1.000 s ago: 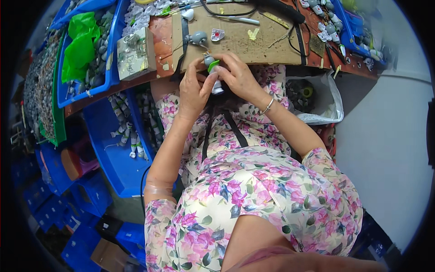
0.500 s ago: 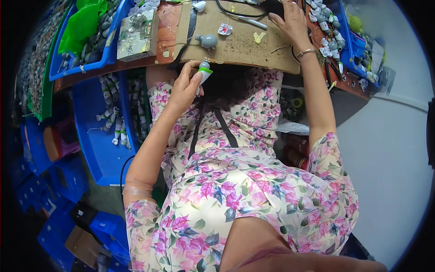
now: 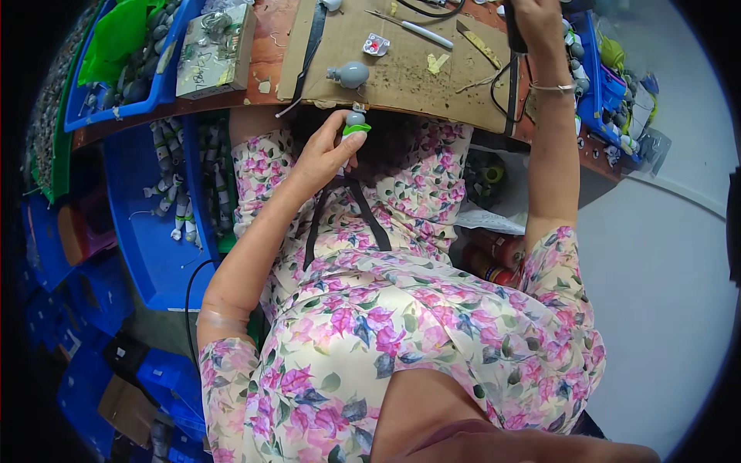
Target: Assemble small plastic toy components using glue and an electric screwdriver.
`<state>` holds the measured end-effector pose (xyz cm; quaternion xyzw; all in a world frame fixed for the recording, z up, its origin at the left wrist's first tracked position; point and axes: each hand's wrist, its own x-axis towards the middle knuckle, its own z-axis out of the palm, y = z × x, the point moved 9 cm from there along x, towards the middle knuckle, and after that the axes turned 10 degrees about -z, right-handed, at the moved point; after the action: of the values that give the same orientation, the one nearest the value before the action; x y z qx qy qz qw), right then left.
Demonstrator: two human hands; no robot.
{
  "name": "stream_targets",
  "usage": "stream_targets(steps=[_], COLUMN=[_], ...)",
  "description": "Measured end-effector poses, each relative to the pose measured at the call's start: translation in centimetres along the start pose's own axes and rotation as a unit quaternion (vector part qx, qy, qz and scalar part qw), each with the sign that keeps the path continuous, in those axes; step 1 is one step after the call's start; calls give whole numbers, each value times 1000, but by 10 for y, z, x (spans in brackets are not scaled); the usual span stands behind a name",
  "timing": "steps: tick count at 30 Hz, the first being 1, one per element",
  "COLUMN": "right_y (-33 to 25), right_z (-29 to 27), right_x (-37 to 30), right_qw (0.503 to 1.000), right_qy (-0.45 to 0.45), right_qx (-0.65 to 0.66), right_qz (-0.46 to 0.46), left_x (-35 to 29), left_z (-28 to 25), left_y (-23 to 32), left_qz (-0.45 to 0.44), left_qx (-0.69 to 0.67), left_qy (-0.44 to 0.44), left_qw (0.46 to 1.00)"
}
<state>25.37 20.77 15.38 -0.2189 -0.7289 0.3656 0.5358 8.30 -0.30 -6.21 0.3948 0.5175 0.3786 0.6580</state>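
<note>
My left hand (image 3: 323, 157) is closed round a small grey, green and white piece (image 3: 356, 120) just off the near edge of the cardboard mat (image 3: 401, 85). The piece's round grey head and green collar stick up past my fingers; the lower part is hidden. At the top right, my right hand (image 3: 538, 21) grips a black tool (image 3: 515, 32), mostly cut off by the picture's edge, so its kind is unclear. Lying on the mat are a grey bulb-shaped part (image 3: 351, 75), a white block with a red centre (image 3: 376, 45) and a white-handled pointed tool (image 3: 427, 33).
A yellowish blade-like strip (image 3: 478, 44) and black cables (image 3: 498, 92) lie toward the right. Blue bins of grey parts stand left (image 3: 166, 85) and right (image 3: 590, 85). A whitish box (image 3: 216, 54) sits at the left; a blue tray (image 3: 147, 247) is below the table edge.
My right hand has moved right, off the mat's far edge, with the black tool in it. The blade-like strip now shows. My left hand still holds its piece, slightly turned.
</note>
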Motion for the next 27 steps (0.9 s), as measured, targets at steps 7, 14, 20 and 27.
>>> stream_targets(steps=[7,14,20,27], right_y=[-50,-66,-74,-71], right_z=[49,100,120,132], right_x=[-37,-61,-70,-65], right_qw=[990,980,989,990], right_qy=[99,123,56,38], right_qx=[97,144,61,81], right_qz=[5,-65,-123,-110], left_x=[7,6,6,5], left_z=[4,10,14,16], left_y=[-2,-14,-16,-16], left_qz=[-10,-48,-72,-78], left_qx=[15,-107,-207,-221], left_qy=[4,-48,-116,-132], left_qw=[1000,992,969,963])
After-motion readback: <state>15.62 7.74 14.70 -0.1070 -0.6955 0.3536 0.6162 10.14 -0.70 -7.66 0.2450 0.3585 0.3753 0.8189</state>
